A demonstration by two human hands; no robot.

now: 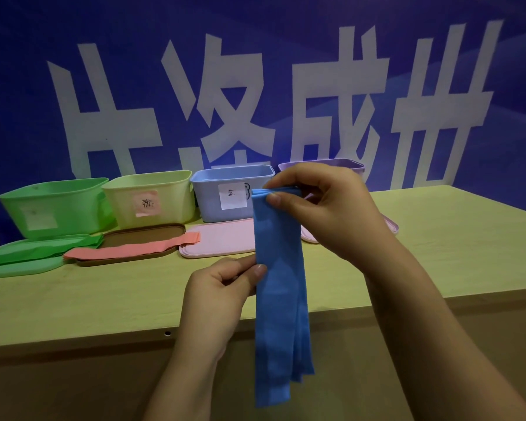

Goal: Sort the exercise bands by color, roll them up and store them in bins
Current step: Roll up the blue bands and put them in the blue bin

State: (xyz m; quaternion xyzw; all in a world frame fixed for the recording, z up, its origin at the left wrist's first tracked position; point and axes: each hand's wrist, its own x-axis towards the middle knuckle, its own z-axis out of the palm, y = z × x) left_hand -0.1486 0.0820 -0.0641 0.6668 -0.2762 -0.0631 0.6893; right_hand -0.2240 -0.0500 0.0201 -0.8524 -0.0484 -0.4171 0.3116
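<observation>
Blue exercise bands (278, 299) hang as a folded stack in front of me, above the table's near edge. My right hand (325, 208) pinches their top end between thumb and fingers. My left hand (222, 287) pinches the stack's left edge lower down. A pink band (134, 249) lies flat across a brown lid (152, 235). Green bands (40, 249) lie on a green lid (16, 270) at the left. Along the back stand a green bin (58, 205), a yellow bin (152, 199), a blue bin (225, 196) and a purple bin (340, 165), mostly hidden behind my right hand.
A pink lid (219, 238) lies in front of the blue bin, and another pink lid (390, 224) shows beyond my right wrist. The wooden table (438, 253) stands against a blue wall with large white characters.
</observation>
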